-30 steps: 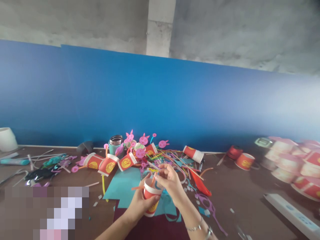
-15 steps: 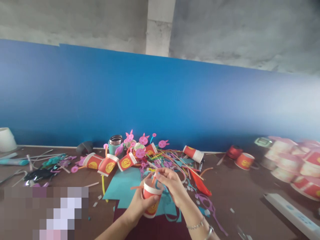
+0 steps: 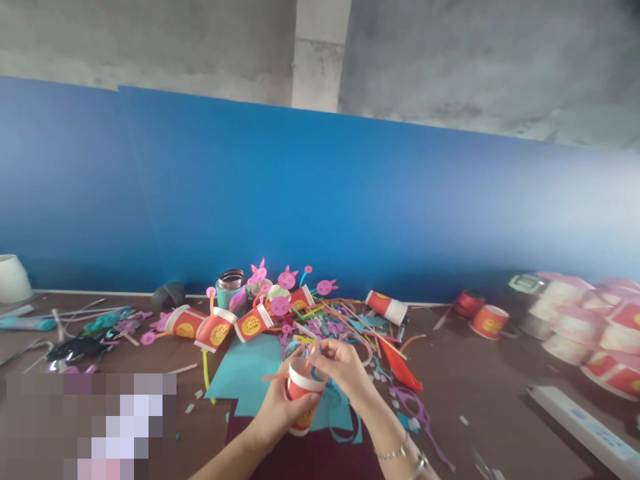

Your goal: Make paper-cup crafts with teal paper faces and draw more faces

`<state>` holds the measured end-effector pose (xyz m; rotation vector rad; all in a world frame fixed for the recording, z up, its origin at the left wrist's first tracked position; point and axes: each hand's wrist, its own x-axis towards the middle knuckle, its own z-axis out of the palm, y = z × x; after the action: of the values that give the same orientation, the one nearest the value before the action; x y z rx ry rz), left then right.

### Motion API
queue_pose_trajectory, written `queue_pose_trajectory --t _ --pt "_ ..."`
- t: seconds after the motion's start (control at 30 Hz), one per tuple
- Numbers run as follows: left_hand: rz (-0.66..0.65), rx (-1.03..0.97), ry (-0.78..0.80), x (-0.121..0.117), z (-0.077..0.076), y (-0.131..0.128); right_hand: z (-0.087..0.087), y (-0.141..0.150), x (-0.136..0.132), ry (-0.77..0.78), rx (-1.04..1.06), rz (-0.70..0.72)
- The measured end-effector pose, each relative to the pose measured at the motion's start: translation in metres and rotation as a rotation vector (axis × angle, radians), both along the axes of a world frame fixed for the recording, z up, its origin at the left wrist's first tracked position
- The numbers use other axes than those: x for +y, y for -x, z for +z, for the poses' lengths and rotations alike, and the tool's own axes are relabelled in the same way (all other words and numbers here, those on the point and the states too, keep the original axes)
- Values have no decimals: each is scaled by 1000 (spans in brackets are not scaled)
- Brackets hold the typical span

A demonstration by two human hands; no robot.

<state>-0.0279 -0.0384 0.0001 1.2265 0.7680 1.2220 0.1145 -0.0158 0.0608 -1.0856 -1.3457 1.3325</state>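
Note:
My left hand (image 3: 286, 407) is wrapped round a red paper cup (image 3: 303, 385) with a white rim and a yellow printed mark, tilted slightly. An orange straw (image 3: 275, 377) sticks out from the cup's left side. Over the cup's mouth, my right hand (image 3: 336, 363) pinches the upper end of an orange straw piece that reaches into the cup; the fingers partly hide it. Beneath both hands lie turquoise paper sheets (image 3: 245, 373) and a dark maroon sheet (image 3: 300, 460).
Several red paper cups (image 3: 216, 330) and pink pig-face cutouts (image 3: 287, 279) crowd the table ahead, beside a turquoise thermos (image 3: 231, 288). Paper scraps and straws (image 3: 345, 320) lie heaped there. To the right are stacked paper bowls (image 3: 575, 327) and a white power strip (image 3: 587, 427).
My right fingers have dipped slightly lower toward the cup's mouth, with the straw piece. My left hand keeps its hold on the cup, nearly unmoved.

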Motion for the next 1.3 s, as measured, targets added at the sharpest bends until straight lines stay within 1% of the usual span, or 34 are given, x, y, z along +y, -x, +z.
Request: queue_pose_trajectory --t 0.1,0.2,0.27,0.37,0.43,0.57,0.63,0.7,0.73,0.8,0.87,0.9,0.93,1.03,1.13,1.23,1.3 --pt "108 173 -122 1 -7 -1 -2 5 -3 -87 -124 -85" --pt "135 246 -173 0 -9 -1 -3 9 -4 -138 -175 -122" --pt "136 240 -173 0 -8 -1 -2 9 -4 -118 -136 -114" --pt "140 188 -127 1 -7 -1 1 7 -5 -63 -39 -37" --pt "145 166 -94 2 -6 0 4 5 -5 -59 0 -11" --pt "144 178 -84 3 -8 1 4 2 -3 -106 -44 -46" --pt "142 191 -96 4 -8 1 2 2 -1 -111 -69 -40" --pt "167 209 -120 3 -7 1 -2 1 0 -143 -84 -35" --pt "196 225 -140 3 -6 1 -3 1 1 -177 -92 -49" --pt "287 268 -196 3 -4 1 -5 1 0 -271 -130 -134" --pt "376 327 -264 2 -2 2 -4 2 -2 -362 -207 -227" --pt "407 363 -297 1 -2 3 -3 3 -4 -393 -251 -248" --pt "429 401 -326 0 -2 3 -2 4 -6 -413 -288 -243" --pt "471 520 -418 -3 -1 5 1 7 -11 -446 -341 -151" --pt "470 617 -532 -6 2 5 0 8 -13 -460 -362 -117" --pt "410 671 -646 -9 8 5 -1 7 -13 -463 -390 -102" --pt "386 696 -696 -10 12 5 0 6 -13 -478 -405 -85"
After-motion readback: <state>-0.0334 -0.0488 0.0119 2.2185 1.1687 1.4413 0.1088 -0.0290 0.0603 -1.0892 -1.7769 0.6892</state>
